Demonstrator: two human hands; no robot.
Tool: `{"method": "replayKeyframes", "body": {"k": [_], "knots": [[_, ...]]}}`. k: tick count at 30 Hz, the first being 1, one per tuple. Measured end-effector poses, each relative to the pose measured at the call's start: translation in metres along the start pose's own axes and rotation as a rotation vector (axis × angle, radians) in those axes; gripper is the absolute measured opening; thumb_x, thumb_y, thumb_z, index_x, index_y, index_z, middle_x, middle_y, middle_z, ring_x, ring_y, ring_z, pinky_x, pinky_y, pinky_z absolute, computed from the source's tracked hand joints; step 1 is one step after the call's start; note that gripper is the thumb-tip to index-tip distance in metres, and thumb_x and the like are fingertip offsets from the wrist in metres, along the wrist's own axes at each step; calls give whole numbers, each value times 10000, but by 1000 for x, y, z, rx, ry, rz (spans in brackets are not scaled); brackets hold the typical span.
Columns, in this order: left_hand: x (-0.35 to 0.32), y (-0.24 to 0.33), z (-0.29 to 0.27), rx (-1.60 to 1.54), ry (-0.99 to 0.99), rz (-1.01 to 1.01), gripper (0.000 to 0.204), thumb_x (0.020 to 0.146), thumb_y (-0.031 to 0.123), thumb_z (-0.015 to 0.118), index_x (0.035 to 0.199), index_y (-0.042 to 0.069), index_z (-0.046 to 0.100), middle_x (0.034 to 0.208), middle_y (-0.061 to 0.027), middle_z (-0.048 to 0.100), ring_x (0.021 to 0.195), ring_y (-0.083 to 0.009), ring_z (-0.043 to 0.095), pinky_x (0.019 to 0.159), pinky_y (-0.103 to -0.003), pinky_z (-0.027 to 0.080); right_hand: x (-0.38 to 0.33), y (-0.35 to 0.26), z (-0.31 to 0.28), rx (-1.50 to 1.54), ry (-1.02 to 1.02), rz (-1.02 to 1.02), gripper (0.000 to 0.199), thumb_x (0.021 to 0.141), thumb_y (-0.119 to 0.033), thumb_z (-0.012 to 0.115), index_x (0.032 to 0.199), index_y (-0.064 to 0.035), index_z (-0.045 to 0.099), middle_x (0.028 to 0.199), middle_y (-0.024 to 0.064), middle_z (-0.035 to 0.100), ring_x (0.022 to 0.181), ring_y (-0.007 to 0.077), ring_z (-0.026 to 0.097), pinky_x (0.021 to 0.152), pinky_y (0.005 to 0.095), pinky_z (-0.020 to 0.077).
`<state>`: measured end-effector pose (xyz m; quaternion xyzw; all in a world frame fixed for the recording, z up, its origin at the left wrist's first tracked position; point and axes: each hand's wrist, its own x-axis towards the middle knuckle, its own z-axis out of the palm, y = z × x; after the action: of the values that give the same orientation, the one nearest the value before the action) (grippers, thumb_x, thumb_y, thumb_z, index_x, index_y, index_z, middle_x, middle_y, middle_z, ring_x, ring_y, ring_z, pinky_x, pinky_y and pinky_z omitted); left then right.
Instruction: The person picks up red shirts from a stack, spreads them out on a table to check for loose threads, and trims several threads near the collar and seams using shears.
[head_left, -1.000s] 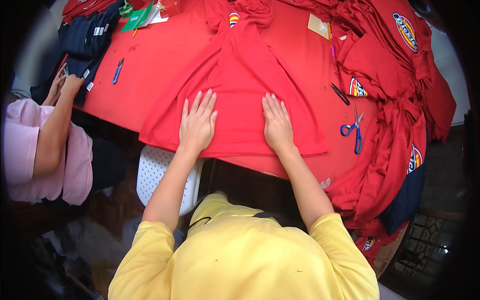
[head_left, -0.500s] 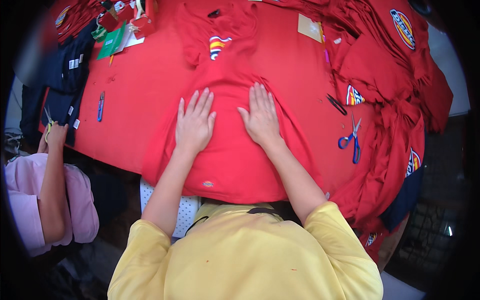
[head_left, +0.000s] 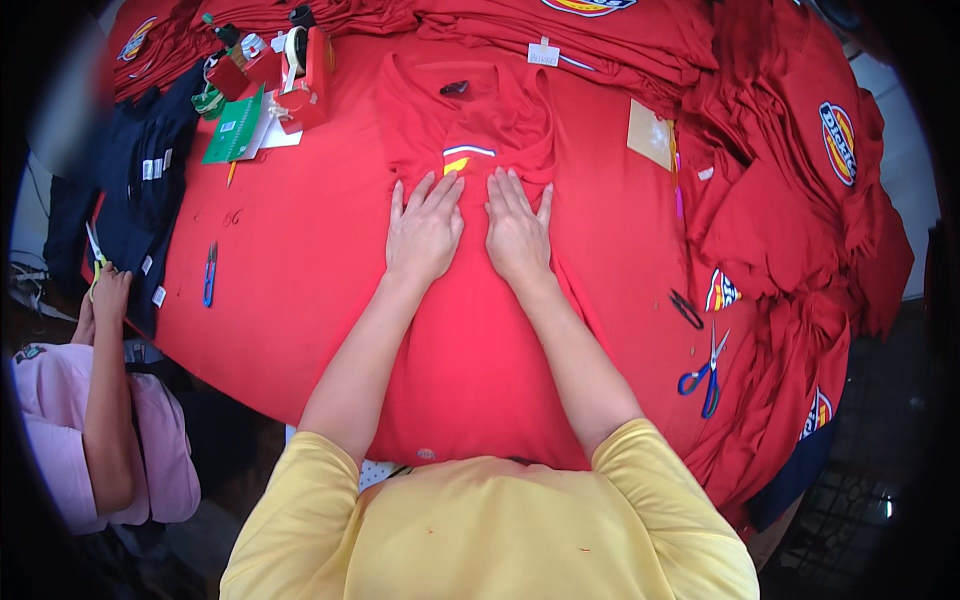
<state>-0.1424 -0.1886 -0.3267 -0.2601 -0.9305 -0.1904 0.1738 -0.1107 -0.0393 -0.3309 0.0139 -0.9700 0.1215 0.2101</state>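
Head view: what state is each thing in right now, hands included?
Left hand: open, flat on the shirt.
Right hand: open, flat on the shirt, beside the left.
Red T-shirt: spread on the table, hem hanging over the near edge.
Blue-handled scissors: lying slightly open.
Red tape dispenser: upright.
Red shirt pile: heaped, crumpled.

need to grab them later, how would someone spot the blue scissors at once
On the red table, look right of the person's right hand, before the heaped red shirts. The blue-handled scissors lie there; the small snips beside them are black.
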Motion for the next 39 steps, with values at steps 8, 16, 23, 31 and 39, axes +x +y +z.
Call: {"method": "replayKeyframes", "body": {"k": [8, 16, 23, 31, 39], "knots": [[-39, -15, -25, -153, 107, -43, 510, 870, 254, 632, 1323, 49, 518, 1350, -148, 514, 1296, -311, 432, 1117, -483, 274, 5, 2, 3, 66, -49, 39, 444, 925, -165, 486, 1332, 10, 504, 1446, 122, 452, 1399, 226, 343, 1152, 596, 79], [-223, 11, -158, -153, -542, -452, 464, 732, 357, 773, 914, 8, 529, 876, -196, 607, 888, -380, 596, 790, -460, 463, 46, -72, -19, 57, -33, 41, 488, 847, -422, 650, 1141, -38, 586, 1116, 136, 553, 1055, 327, 528, 889, 496, 432], [-197, -23, -241, -610, -3, -666, 329, 753, 48, 647, 1057, -10, 534, 915, -253, 656, 871, -375, 673, 738, -380, 524, 103, -58, 8, 673, 37, 204, 378, 925, -280, 607, 1110, 36, 516, 1114, 208, 575, 991, 315, 590, 859, 410, 479], [-172, 59, -344, -369, -316, -75, 503, 762, 309, 730, 1173, 43, 615, 994, -148, 687, 909, -316, 630, 836, -391, 498, 133, -21, -101, 1962, 223, 256, 335, 991, -191, 526, 1234, 36, 484, 1223, 178, 580, 1118, 251, 578, 1020, 405, 436], [-171, 152, -164, -501, -637, 60, 679, 942, 510, 472, 1405, 19, 396, 1363, -232, 469, 1218, -396, 503, 1010, -470, 409, 31, 72, -84, 973, -33, 606, 582, 967, -291, 529, 1409, 50, 361, 1429, 256, 415, 1327, 320, 417, 1086, 408, 334]]}}
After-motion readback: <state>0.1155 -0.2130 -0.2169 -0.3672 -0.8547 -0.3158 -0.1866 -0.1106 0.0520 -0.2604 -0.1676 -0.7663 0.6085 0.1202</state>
